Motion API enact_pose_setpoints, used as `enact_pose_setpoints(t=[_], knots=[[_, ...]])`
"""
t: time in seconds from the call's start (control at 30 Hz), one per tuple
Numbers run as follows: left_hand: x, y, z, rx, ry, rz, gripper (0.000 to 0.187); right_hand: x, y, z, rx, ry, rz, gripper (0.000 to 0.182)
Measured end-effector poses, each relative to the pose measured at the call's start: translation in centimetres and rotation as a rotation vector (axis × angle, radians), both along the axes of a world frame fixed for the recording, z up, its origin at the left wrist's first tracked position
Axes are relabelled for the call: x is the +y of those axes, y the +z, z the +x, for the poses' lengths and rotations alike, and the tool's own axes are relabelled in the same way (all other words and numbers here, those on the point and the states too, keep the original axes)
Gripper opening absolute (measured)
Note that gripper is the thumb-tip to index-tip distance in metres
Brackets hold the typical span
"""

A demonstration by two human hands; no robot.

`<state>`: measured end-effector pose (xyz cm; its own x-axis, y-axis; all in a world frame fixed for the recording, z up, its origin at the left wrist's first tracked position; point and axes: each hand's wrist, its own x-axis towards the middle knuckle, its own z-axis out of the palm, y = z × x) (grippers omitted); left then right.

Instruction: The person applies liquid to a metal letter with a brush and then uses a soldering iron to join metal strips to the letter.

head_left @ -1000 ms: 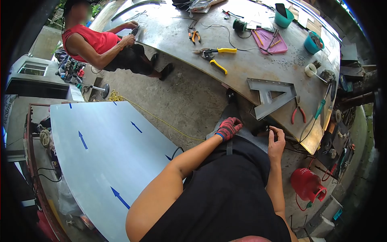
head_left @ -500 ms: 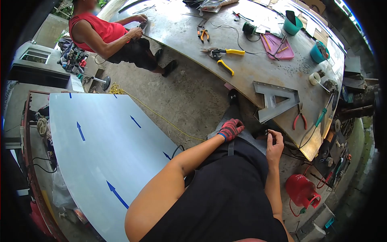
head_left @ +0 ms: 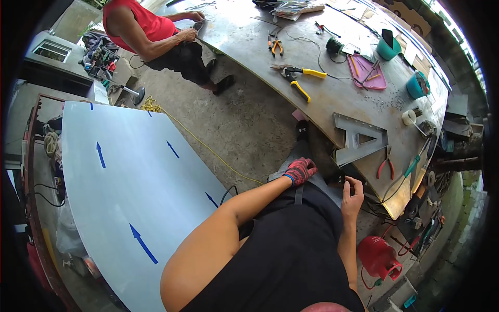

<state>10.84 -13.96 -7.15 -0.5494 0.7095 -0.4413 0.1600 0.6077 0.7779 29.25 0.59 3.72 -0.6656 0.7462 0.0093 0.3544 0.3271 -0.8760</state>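
Note:
My left hand (head_left: 301, 171), in a red-and-black knit glove, rests on my grey-trousered thigh, fingers loosely laid and no object visible in it. Bare, my right hand (head_left: 353, 196) is raised beside my leg near the table corner. Its fingers are bent with the thumb apart, and I see nothing held between them. Nearest on the metal table (head_left: 312, 117) lies a sheet-metal letter A (head_left: 359, 139), like a shallow tray with raised edges. Red-handled pliers (head_left: 386, 163) sit beside it. Yellow-handled snips (head_left: 298, 78) lie farther off.
A co-worker in a red top (head_left: 143, 26) handles something at the table's far left. A large pale sheet with blue arrows (head_left: 119, 182) lies to my left. A red gas cylinder (head_left: 378, 255) stands at right; a yellow cord (head_left: 208, 149) crosses the floor. Pink tray (head_left: 382, 83) holds tools.
The view has shifted, so the table and co-worker appear farther right. My right hand sits slightly lower in view; both hands keep nearly the same pose.

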Motion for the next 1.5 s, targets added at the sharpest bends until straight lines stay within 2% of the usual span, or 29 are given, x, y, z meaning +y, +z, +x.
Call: enact_pose_setpoints(t=[0.7,0.77,0.87,1.07,1.17,1.27,1.5], knots=[[-0.2,0.5,-0.3,0.046,0.033,0.001,0.036,-0.6,-0.1,-1.0,0.011,0.066,0.039,0.018],[-0.2,1.4,-0.6,-0.038,-0.010,-0.019,0.035,-0.7,0.0,-1.1,-0.004,0.071,0.031,0.017],[-0.2,0.1,-0.2,0.045,0.026,0.025,0.036,-0.8,0.0,-1.2,0.017,0.070,0.022,0.017],[-0.4,-0.7,-0.3,0.026,0.028,0.052,0.037,-1.5,1.0,-1.5,-0.007,0.075,0.013,0.016],[-0.3,0.6,-0.5,0.014,0.008,-0.012,0.038,-1.7,0.9,-1.2,0.015,0.076,0.013,0.015],[-0.4,-0.1,-0.2,0.051,0.030,0.053,0.038,-1.9,1.3,-1.6,0.019,0.086,0.009,0.015],[-0.4,0.4,-0.3,0.035,0.027,0.028,0.037,-2.1,1.4,-1.5,0.027,0.080,-0.023,0.015]])
